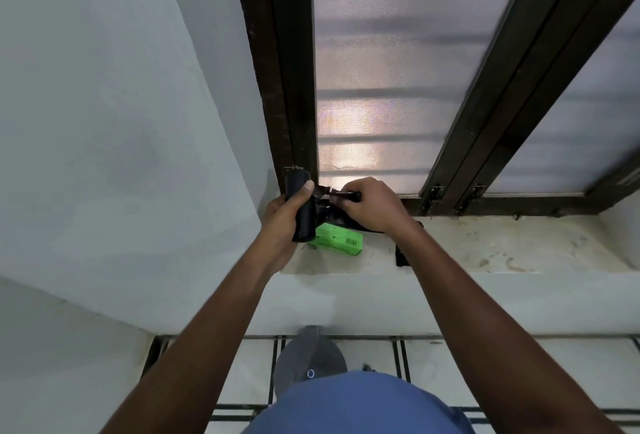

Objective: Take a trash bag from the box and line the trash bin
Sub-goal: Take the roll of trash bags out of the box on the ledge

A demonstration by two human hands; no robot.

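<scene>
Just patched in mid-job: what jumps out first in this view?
Both hands meet at the window sill: the left hand grips a black bag roll, the right hand pinches the loose bag end beside it. A bright green box lies on the sill just below them.

Blue shirt (356,402) — bare forearms, no sleeves in view

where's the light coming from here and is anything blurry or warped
Head view: light comes through the frosted window, with a warm bright patch low on the pane just above the hands; the wide lens bends the dark window frame outward; the left hand holding the black roll and the right hand are fairly sharp, though backlit and dark.
</scene>
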